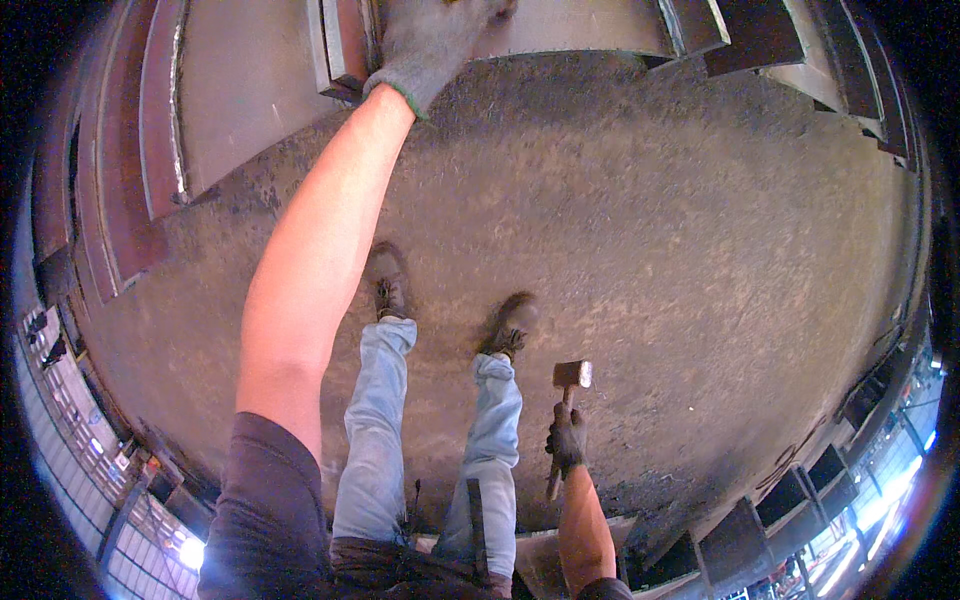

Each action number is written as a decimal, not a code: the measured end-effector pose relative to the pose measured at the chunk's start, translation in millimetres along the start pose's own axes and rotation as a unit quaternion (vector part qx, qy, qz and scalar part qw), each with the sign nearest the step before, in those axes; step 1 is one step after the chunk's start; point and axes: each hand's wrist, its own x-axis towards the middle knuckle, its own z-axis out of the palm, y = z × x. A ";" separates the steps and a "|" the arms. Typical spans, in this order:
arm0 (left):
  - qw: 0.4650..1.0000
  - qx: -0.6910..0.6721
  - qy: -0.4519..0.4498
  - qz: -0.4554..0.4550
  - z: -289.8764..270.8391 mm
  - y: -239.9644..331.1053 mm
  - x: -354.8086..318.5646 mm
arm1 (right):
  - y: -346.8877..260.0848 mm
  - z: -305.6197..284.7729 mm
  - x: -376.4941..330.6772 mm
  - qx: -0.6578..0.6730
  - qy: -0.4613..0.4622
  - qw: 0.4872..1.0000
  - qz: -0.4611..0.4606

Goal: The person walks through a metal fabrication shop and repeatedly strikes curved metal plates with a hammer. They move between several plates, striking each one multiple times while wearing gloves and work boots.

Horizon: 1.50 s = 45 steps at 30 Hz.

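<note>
At the top edge, my left hand (425,45), in a grey work glove with a green cuff, reaches over brown steel plates. It is next to the end of an upright steel plate (345,50). The frame cuts off part of its fingers and they are blurred, so I cannot tell whether they grip anything. Low on the right, my right hand (568,440), in a dark glove, is closed round the handle of a hammer (572,375). The blocky metal head points upward in the picture, away from my body, and the handle's end sticks out below my fist.
My shoes stand on a worn brown floor (650,250). More steel plates with upright edges (170,110) line the far left, and others (755,35) the far right. Dark plate-like pieces (735,540) stand behind me at the lower right.
</note>
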 end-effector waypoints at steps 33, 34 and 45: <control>0.996 -0.083 -0.033 -0.020 3.7 -7.8 -11.5 | -160.1 27.7 -63.6 -0.111 0.029 0.955 -0.274; 0.985 0.172 -0.001 -0.007 0.9 -0.4 -11.3 | -210.9 29.7 -92.7 -0.128 0.040 0.932 -0.337; 0.989 0.145 0.002 -0.024 0.4 -5.4 -6.5 | -463.0 56.4 -147.5 -0.278 0.199 0.533 -0.774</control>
